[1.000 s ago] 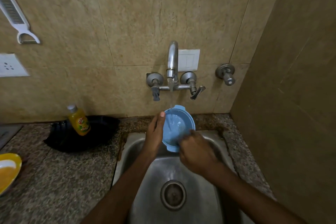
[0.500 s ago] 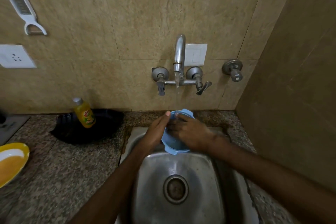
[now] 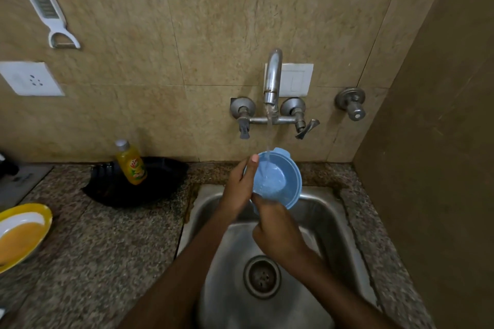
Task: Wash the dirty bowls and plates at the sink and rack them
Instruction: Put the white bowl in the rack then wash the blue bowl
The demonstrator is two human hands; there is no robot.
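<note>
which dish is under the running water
The blue bowl, tilted under the tap's stream; the yellow plate lies on the counter, far left.

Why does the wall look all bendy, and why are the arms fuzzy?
Head view: its wide-angle lens bows the tile seams toward the edges; the forearms near the bottom edge are smeared, while the blue bowl looks sharper; dim warm light, shine on the tap and sink.

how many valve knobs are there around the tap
3. Two flank the spout on the mixer: the left valve and the right valve. The separate valve sits further right. None appears hidden.
</note>
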